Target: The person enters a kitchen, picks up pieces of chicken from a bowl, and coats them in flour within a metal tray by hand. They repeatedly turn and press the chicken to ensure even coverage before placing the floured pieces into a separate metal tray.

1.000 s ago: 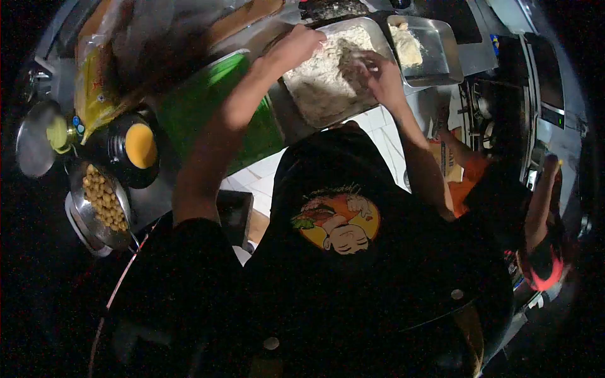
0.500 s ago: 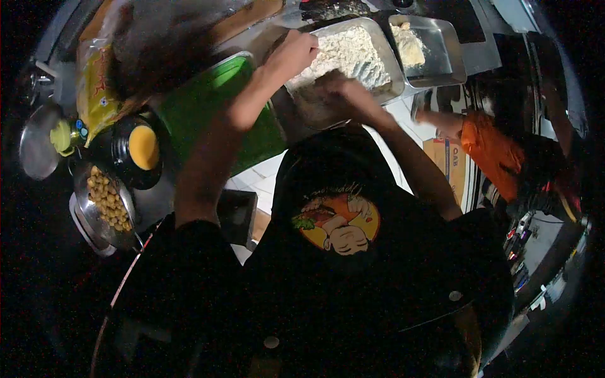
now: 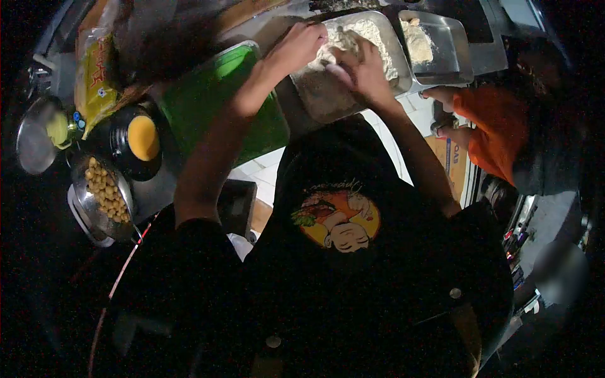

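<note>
Both hands are at a metal tray (image 3: 403,70) of white flour (image 3: 375,39). My left hand (image 3: 302,45) is over the tray's left part, its fingers curled together at the flour; whatever they hold is hidden. Just to its right, my right hand (image 3: 365,72) reaches into the tray with fingers spread and bent over the flour. A pale, blurred bit shows by its thumb, too unclear to name. Directly left of this tray lies a green tray (image 3: 220,113). On its right stands a smaller metal tray (image 3: 450,53) with pale yellowish powder (image 3: 417,43) at its left side.
To the left are a yellow packet (image 3: 97,82), a dark container with a yellow-orange top (image 3: 144,138), a metal bowl of small round brownish pieces (image 3: 107,192) and a round metal lid or bowl (image 3: 38,142). Another person in orange (image 3: 495,132) is at the right, near a cardboard box (image 3: 450,157).
My right hand has moved up and right into the flour, and its fingers have spread. My left hand has shifted slightly. The person in orange has moved, and both feet or legs now show.
</note>
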